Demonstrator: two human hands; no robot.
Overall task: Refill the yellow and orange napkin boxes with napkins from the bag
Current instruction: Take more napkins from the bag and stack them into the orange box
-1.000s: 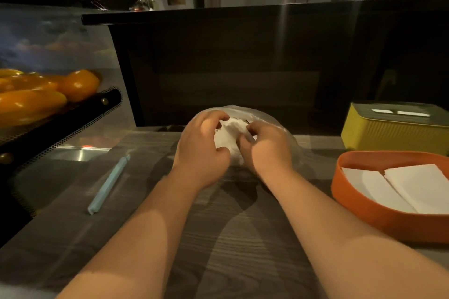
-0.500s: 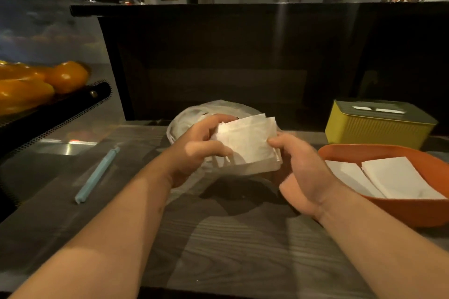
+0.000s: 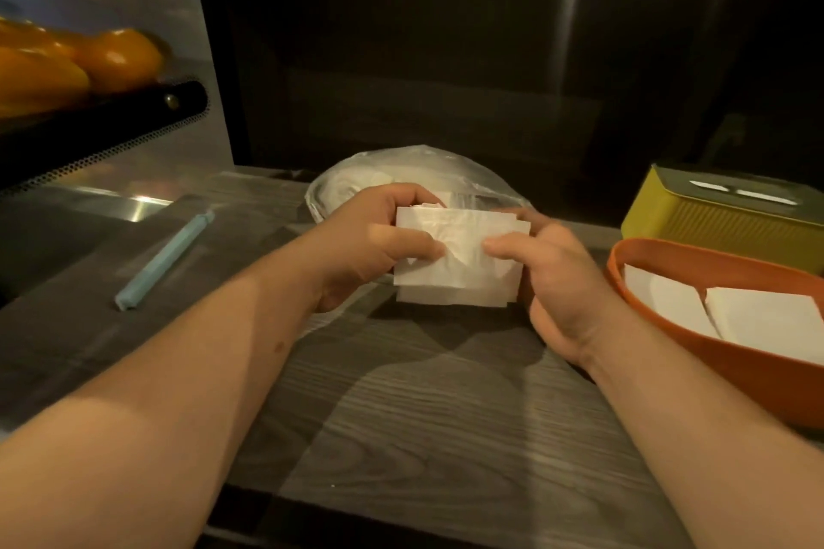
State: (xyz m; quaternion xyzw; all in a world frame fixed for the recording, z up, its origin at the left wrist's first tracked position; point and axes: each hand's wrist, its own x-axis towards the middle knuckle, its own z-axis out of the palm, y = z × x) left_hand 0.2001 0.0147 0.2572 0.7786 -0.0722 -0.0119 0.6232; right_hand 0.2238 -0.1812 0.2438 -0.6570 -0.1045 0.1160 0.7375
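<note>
Both hands hold one stack of white napkins (image 3: 459, 263) just above the wooden counter, in front of the clear plastic bag (image 3: 356, 178). My left hand (image 3: 370, 236) grips the stack's left edge, thumb on top. My right hand (image 3: 553, 272) pinches its right edge, thumb on the front face. The orange napkin box (image 3: 713, 352) sits open at the right with white napkins lying inside. Behind it stands the yellow napkin box (image 3: 695, 214) with its lid on and a napkin showing in the slot.
A light blue bag clip (image 3: 162, 261) lies on the grey wood counter (image 3: 423, 415) to the left. A display case with orange fruit (image 3: 89, 62) stands at far left. A dark back panel rises behind the bag.
The napkin stack came out of the bag and was drawn toward me; my right hand shifted from beside the stack to pinching its right edge. The view tilted downward.
</note>
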